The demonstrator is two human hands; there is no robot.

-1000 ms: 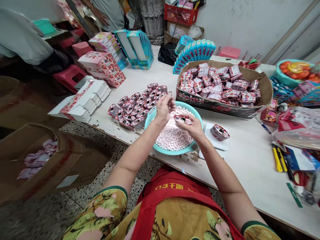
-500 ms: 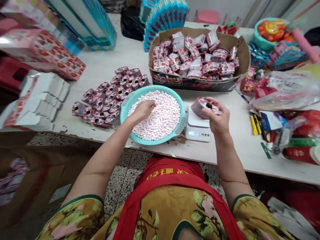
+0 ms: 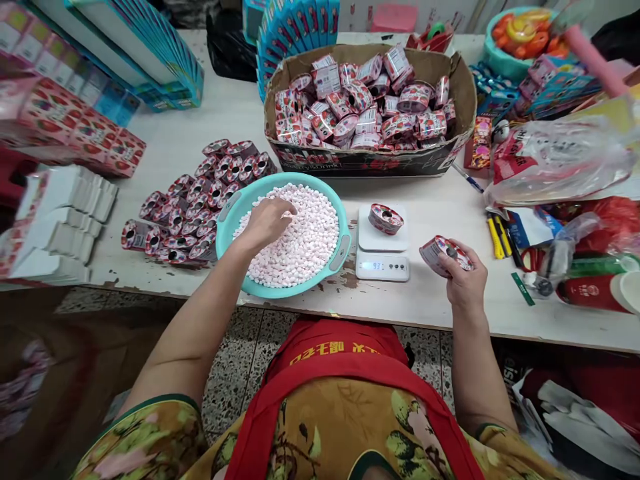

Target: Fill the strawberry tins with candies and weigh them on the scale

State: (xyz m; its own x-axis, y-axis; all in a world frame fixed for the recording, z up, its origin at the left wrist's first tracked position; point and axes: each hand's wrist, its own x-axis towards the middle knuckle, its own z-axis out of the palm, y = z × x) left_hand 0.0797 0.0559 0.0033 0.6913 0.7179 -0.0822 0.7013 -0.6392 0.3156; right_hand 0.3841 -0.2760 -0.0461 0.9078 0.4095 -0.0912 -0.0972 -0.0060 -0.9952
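My left hand (image 3: 267, 222) reaches into a teal basin (image 3: 341, 247) full of small pink and white candies (image 3: 305, 240), its fingers curled down into them. My right hand (image 3: 463, 275) grips a round strawberry-print tin (image 3: 440, 253) just right of a small white digital scale (image 3: 383, 250). A second strawberry-print tin (image 3: 385, 219) sits on the scale's platform, and the display is lit.
A cardboard box (image 3: 370, 160) of filled tins stands behind the scale. Several open tins (image 3: 195, 200) lie left of the basin. Flat white cartons (image 3: 60, 220) and printed boxes (image 3: 75, 127) are at left. Bags, pens (image 3: 497, 237) and clutter crowd the right side.
My right hand set a tin on the scale and now holds another tin to the scale's right. My left hand stays in the candies. The view shifted slightly.
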